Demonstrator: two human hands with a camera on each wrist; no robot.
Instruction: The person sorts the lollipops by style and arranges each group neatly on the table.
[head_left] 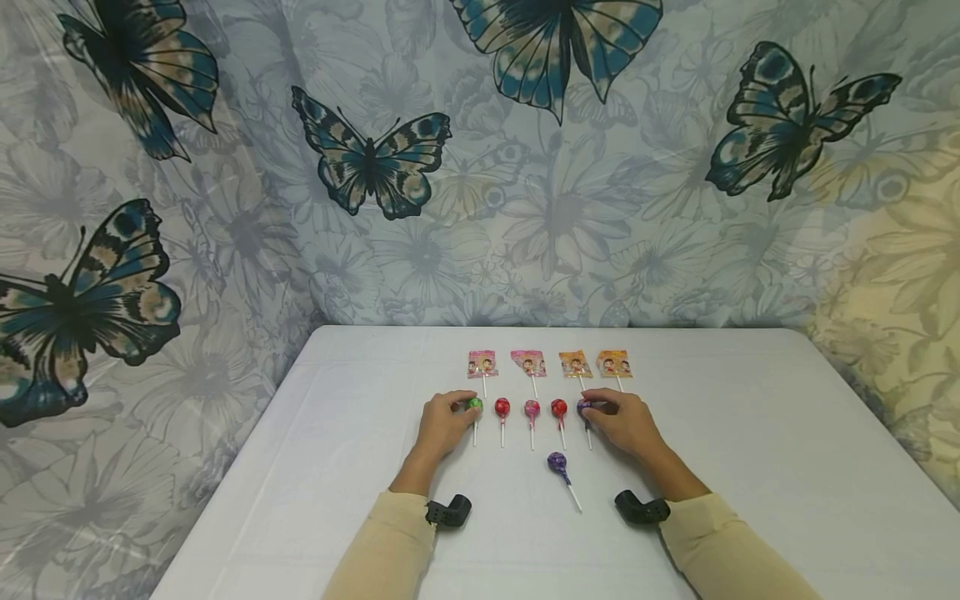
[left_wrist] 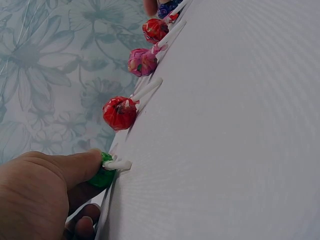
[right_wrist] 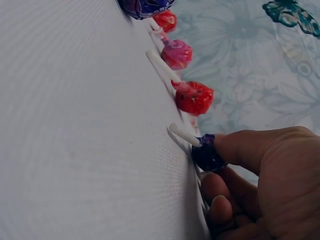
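Observation:
At the left end of a row of lollipops, my left hand (head_left: 444, 422) pinches a green lollipop (left_wrist: 103, 176) by its round head, thumb on the near side. My right hand (head_left: 624, 422) pinches the dark purple lollipop (right_wrist: 206, 154) at the row's right end. Between the hands lie a red lollipop (head_left: 502, 407), a pink lollipop (head_left: 532, 408) and another red lollipop (head_left: 558, 407), all with sticks toward me. Nearer to me, a second purple lollipop (head_left: 557, 462) lies slanted, apart from the row and touched by neither hand.
Behind the row lie flat lollipops in pink wrappers (head_left: 482, 364) and orange wrappers (head_left: 615, 364), sticks toward me. Everything lies on a white-covered table (head_left: 315, 467). A butterfly-patterned cloth (head_left: 562, 208) hangs behind it. Black wrist devices (head_left: 450, 512) sit on both forearms.

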